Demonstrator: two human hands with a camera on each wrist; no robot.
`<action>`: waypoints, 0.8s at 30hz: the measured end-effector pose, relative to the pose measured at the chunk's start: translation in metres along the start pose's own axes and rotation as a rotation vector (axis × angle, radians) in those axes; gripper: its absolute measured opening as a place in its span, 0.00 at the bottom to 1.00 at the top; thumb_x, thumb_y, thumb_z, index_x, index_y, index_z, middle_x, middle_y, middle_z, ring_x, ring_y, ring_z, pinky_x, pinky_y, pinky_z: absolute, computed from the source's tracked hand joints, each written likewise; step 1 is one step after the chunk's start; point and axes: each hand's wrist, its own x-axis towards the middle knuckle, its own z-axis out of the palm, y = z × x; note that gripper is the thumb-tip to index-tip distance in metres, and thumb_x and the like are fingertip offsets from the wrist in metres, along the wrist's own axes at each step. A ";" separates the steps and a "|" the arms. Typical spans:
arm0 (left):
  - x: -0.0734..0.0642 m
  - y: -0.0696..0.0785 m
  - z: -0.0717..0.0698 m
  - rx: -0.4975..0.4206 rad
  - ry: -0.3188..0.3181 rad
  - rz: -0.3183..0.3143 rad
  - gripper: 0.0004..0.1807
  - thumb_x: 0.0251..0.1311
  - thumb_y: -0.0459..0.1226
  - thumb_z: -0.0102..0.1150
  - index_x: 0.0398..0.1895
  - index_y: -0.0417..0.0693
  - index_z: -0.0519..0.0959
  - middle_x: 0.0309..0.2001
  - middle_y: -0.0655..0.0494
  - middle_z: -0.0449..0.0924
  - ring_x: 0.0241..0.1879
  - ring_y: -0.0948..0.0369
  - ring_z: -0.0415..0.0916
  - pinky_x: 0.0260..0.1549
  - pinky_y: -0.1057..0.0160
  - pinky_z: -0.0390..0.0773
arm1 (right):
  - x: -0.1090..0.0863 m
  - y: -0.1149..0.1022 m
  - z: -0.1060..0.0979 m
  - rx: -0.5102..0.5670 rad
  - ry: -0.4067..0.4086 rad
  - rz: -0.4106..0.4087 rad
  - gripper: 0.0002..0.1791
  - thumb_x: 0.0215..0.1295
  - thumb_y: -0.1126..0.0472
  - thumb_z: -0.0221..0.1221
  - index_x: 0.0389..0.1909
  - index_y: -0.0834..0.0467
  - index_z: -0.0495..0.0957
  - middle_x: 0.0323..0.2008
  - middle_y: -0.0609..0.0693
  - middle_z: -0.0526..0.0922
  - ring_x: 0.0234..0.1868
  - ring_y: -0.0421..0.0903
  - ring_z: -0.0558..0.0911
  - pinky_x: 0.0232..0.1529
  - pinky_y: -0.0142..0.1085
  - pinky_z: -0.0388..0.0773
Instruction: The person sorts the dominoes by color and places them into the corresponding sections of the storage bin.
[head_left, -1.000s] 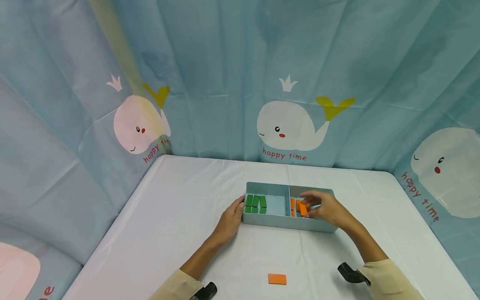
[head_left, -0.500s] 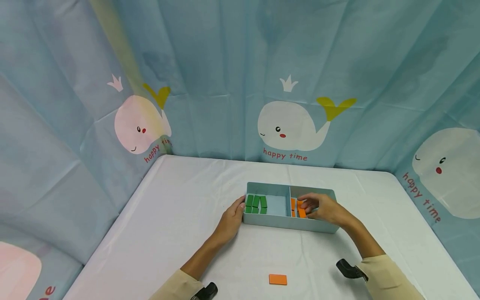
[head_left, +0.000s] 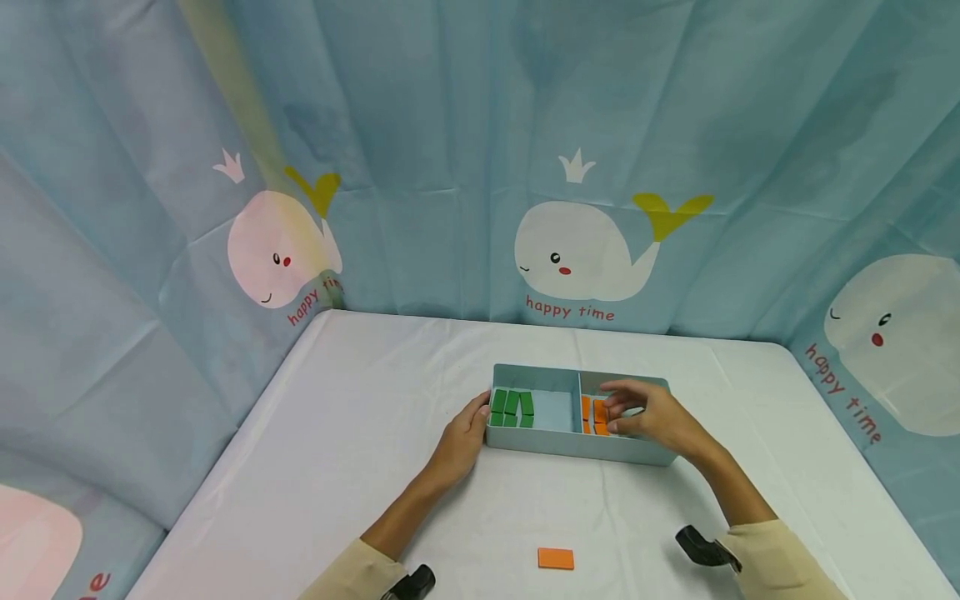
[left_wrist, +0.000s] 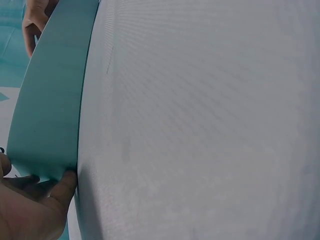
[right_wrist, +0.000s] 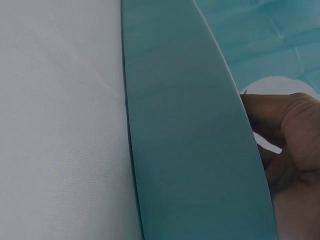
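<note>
A long blue-green box (head_left: 577, 444) with a divider lies across the white table. My left hand (head_left: 459, 446) holds its left end, thumb by the front corner and fingers along the end wall; in the left wrist view the fingertips (left_wrist: 67, 176) rest against that end. Several green tiles (head_left: 512, 408) lie in rows in the left compartment. In the right compartment, orange tiles (head_left: 587, 410) lie beside the divider. My right hand (head_left: 648, 412) reaches over the front wall there, thumb right at the nearest tile and fingers apart from it. The box wall hides its fingertips in the right wrist view.
One orange tile (head_left: 556, 559) lies flat on the table (head_left: 360, 400) near the front. A blue curtain (head_left: 450, 233) printed with whales hangs behind the table and at both sides. Black wrist devices (head_left: 705, 547) stick out by both sleeves.
The tilted orange tile at my right fingertips now lies flat in line with the others. My right hand dipped, then rose slightly with the fingers spreading. The left hand and box stayed put.
</note>
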 end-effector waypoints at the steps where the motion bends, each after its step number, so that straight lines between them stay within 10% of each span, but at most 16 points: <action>1: 0.000 0.000 0.000 -0.002 0.000 -0.001 0.28 0.88 0.43 0.38 0.82 0.38 0.62 0.80 0.41 0.64 0.81 0.41 0.56 0.79 0.37 0.58 | -0.001 0.000 0.000 0.006 0.009 -0.014 0.35 0.63 0.68 0.73 0.70 0.68 0.74 0.54 0.67 0.83 0.53 0.59 0.84 0.45 0.32 0.87; 24: 0.000 0.000 0.000 -0.013 -0.004 0.003 0.28 0.88 0.43 0.38 0.82 0.39 0.62 0.80 0.42 0.64 0.81 0.41 0.55 0.79 0.37 0.57 | -0.032 -0.017 0.015 0.082 0.093 -0.201 0.28 0.68 0.67 0.71 0.68 0.60 0.78 0.57 0.66 0.83 0.54 0.58 0.84 0.51 0.31 0.85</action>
